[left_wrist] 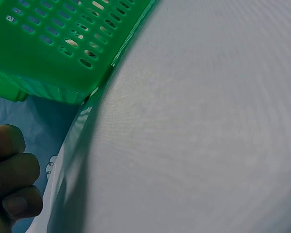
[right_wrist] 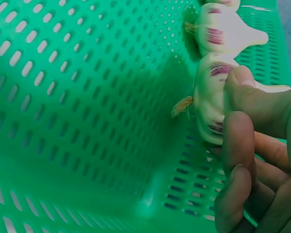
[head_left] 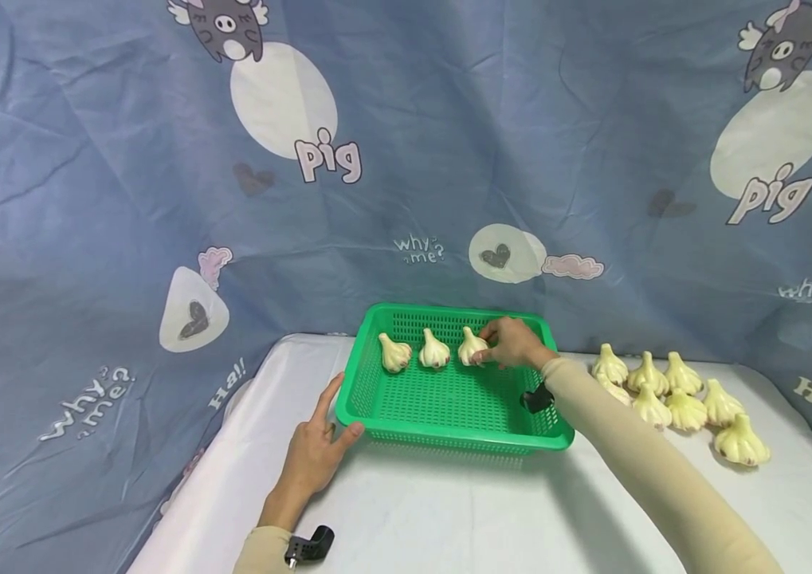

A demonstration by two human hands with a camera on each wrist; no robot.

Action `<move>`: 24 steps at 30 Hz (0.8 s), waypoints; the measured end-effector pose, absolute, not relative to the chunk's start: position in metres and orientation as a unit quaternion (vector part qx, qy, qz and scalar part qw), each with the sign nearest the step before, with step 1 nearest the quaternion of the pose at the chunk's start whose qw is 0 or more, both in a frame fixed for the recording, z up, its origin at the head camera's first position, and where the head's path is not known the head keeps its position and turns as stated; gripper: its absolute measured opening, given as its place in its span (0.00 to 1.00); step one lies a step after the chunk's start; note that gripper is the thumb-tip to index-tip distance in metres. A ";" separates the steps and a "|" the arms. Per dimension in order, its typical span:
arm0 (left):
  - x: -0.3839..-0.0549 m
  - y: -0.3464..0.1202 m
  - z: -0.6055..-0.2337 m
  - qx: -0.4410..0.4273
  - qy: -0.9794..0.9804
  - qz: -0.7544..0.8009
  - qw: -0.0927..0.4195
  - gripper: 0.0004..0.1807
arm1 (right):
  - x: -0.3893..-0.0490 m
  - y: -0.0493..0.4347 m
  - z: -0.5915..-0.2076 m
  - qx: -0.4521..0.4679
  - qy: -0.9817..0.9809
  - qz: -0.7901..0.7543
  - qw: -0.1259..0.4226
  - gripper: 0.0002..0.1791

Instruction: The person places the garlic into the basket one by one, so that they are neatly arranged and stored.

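Pinching a garlic bulb, the right hand, its grip bulb-wide

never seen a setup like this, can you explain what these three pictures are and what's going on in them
There's no robot here, just a person's two bare hands, filmed at one moment by three cameras. The widest picture comes from a camera worn on the head, looking forward and down. The other two come from the wrists: the left one shows the side of a green basket and some fingers, the right one a close-up inside it.

The basket stands on a white table. Three garlic bulbs form a row inside, and more bulbs lie on the table to the right. The right hand pinches the rightmost bulb in the row. The left hand is at the basket's left end; whether it grips is hard to tell.
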State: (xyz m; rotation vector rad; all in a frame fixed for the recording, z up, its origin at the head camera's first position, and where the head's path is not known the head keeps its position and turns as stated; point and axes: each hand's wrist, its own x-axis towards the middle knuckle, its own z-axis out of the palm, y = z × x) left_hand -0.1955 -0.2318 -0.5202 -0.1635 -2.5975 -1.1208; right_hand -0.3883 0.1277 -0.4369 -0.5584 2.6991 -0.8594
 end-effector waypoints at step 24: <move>-0.195 -0.231 -0.522 -0.062 -0.902 -0.394 0.167 0.48 | -0.394 0.124 -0.451 -0.218 0.946 -0.212 0.114 0.33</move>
